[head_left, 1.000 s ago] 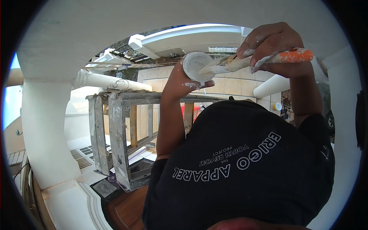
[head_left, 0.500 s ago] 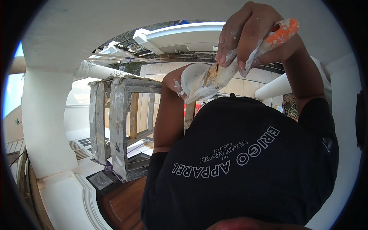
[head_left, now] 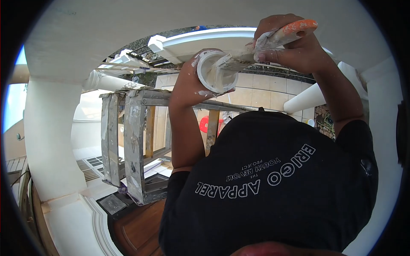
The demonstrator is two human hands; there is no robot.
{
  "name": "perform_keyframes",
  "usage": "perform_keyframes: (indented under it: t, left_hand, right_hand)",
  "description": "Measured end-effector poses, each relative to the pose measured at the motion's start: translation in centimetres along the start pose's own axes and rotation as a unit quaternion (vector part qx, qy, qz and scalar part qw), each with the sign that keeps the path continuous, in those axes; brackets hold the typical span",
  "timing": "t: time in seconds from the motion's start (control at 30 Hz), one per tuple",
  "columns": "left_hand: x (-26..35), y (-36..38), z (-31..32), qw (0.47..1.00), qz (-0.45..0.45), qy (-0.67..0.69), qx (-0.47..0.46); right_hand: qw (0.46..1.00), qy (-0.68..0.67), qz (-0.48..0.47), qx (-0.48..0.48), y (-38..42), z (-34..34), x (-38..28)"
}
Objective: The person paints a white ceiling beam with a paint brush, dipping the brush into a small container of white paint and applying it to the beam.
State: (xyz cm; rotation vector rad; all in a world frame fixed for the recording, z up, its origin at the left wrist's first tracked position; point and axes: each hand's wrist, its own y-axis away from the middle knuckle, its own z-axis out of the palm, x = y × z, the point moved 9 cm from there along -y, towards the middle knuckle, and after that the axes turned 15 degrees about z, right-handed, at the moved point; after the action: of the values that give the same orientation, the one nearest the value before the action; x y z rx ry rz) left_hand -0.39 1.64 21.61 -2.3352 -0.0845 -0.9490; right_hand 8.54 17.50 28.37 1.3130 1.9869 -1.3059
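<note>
My left hand [head_left: 187, 85] is wrapped round a white cup [head_left: 233, 82], whose open top faces the camera and shows whitish paint inside. In my right hand [head_left: 294, 53] is a paint-smeared brush [head_left: 243, 59] with an orange handle end [head_left: 301, 27]. The brush slants down to the left, its coated tip at the cup's mouth and partly inside it. White smears mark the fingers of both hands. Some fingertips behind the cup are hidden.
A paint-spattered ladder [head_left: 134, 145] stands at the left, near a white column [head_left: 55, 128]. Below are floor tiles [head_left: 260, 89] and a red object [head_left: 205, 124]. A pale surface [head_left: 205, 13] spans the top; a white pipe-like column [head_left: 305, 98] is right.
The cup has tilted so its opening shows, and my left hand has moved up. My right hand has shifted, bringing the brush tip from in front of the cup to its mouth.
</note>
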Motion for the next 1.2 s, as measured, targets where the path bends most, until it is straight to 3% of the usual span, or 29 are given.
perform_keyframes:
  t: [0.2,0.27,0.37,0.57,0.63,0.67,0.7,0.73,0.77,0.93,0.97,1.13,1.2]
  left_hand:
    - [0.2,-0.7,0.8,0.990,0.021,-0.125,0.064]
    - [1.6,-0.9,1.0,0.962,0.095,-0.242,0.082]
    - [3.2,-0.9,1.7,0.924,0.130,-0.345,0.097]
    - [2.4,-0.4,2.5,0.923,0.122,-0.343,0.127]
    - [1.5,-0.4,2.5,0.943,0.098,-0.286,0.138]
    - [0.7,-0.3,2.5,0.960,0.071,-0.228,0.148]
    - [0.8,-0.3,2.6,0.960,0.071,-0.226,0.149]
    - [0.1,-0.3,2.4,0.974,0.042,-0.136,0.176]
    - [-0.6,-0.1,2.5,0.978,0.014,-0.044,0.202]
    - [-0.5,0.2,2.0,0.975,0.010,-0.051,0.215]
    - [-0.8,0.3,1.9,0.974,-0.006,-0.022,0.225]
    - [0.0,0.0,1.9,0.972,0.028,-0.101,0.212]
    - [0.4,0.0,2.2,0.966,0.049,-0.149,0.205]
  right_hand:
    - [0.994,-0.006,0.081,0.076,2.6,0.3,1.4]
    - [0.990,-0.002,0.104,0.092,3.3,0.4,1.2]
    - [0.977,-0.026,0.157,0.145,4.6,0.1,2.0]
    - [0.964,-0.036,0.173,0.199,6.4,-0.3,2.3]
    - [0.977,0.090,0.072,0.180,6.2,-0.6,-0.1]
    - [0.977,0.090,0.073,0.180,6.1,-0.9,0.0]
    - [0.979,0.120,0.012,0.167,6.0,-0.7,-0.8]
    - [0.976,0.150,-0.049,0.153,6.2,-0.3,-1.8]
    - [0.976,0.152,-0.049,0.150,6.4,-0.1,-1.5]
    - [0.989,0.080,-0.067,0.103,7.5,0.1,-1.5]
    - [0.982,0.098,-0.090,0.137,7.9,-0.3,-1.7]
    - [0.979,0.108,-0.040,0.166,9.8,-2.4,-1.2]
    - [0.927,-0.135,0.077,0.342,11.3,-5.3,1.9]
